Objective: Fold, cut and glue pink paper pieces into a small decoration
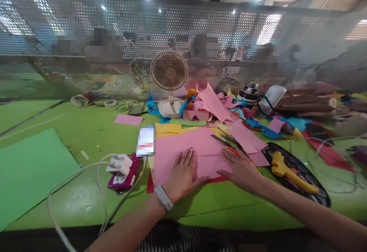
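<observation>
A pink sheet of paper lies in front of me, with a crease or edge running across its right half. My left hand rests flat on it, fingers stretched away from me. On the right side of the sheet, my right hand lies with its fingers extended, close to the scissors with orange-red on the handles. Whether the fingertips touch the scissors, I cannot tell. Red paper and yellow paper show from under the pink sheet.
Left of the sheet are a phone and a purple power strip with trailing white cables. A yellow glue gun sits on a black tray at right. Behind stand a fan and pink scraps. Green paper lies far left.
</observation>
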Demonstrator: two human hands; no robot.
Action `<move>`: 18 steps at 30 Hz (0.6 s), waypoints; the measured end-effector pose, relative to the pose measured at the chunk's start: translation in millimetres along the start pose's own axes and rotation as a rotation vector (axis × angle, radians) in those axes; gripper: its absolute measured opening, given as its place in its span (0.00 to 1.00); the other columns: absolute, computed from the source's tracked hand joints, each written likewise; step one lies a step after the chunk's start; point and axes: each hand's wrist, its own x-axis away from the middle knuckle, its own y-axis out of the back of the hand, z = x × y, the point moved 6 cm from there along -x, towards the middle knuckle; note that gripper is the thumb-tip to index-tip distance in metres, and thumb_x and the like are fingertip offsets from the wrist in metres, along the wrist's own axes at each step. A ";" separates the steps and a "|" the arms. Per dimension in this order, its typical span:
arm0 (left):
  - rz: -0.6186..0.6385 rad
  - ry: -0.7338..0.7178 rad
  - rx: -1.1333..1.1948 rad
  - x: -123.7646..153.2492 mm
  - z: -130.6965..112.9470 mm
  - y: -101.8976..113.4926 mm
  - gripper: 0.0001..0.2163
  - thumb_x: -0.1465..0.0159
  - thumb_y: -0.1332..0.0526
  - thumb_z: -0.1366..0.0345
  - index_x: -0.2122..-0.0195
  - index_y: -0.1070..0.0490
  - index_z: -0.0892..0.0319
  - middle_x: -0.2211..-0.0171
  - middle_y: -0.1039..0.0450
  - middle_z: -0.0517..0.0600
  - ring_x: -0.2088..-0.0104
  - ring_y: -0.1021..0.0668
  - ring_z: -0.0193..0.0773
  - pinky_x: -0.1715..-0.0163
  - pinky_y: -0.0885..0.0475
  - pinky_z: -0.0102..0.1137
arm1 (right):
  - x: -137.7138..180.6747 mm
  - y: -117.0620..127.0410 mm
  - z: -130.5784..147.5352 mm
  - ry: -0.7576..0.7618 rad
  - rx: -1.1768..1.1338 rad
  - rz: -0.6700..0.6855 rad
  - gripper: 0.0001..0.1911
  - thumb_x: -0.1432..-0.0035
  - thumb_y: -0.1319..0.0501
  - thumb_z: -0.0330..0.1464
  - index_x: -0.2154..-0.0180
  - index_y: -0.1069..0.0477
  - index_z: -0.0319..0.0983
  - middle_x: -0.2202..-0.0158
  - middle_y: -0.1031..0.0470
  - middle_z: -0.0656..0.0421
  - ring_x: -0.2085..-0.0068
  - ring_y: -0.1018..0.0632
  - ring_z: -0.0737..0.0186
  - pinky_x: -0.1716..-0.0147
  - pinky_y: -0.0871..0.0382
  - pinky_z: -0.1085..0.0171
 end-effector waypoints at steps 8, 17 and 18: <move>-0.059 0.014 0.041 0.7 -2.5 6.4 0.38 0.39 0.58 0.41 0.39 0.49 0.68 0.38 0.52 0.62 0.38 0.49 0.50 0.41 0.55 0.45 | -79.9 5.8 14.6 -0.119 -0.565 0.438 0.24 0.44 0.48 0.49 0.74 0.29 0.35 0.78 0.24 0.55 0.77 0.25 0.64 0.76 0.36 0.68; -0.022 0.023 0.033 0.8 -0.7 4.3 0.39 0.40 0.60 0.40 0.37 0.54 0.67 0.36 0.56 0.58 0.37 0.52 0.48 0.40 0.58 0.43 | -115.8 -45.9 18.9 -0.131 -0.838 0.852 0.21 0.54 0.37 0.46 0.81 0.31 0.34 0.87 0.29 0.60 0.86 0.32 0.71 0.87 0.47 0.71; -0.022 0.025 0.031 0.5 -0.7 4.3 0.39 0.40 0.60 0.40 0.37 0.54 0.66 0.36 0.56 0.58 0.37 0.53 0.48 0.40 0.58 0.43 | -115.2 -46.6 18.2 -0.139 -0.844 0.854 0.21 0.55 0.37 0.47 0.82 0.31 0.34 0.87 0.29 0.60 0.86 0.32 0.71 0.87 0.47 0.71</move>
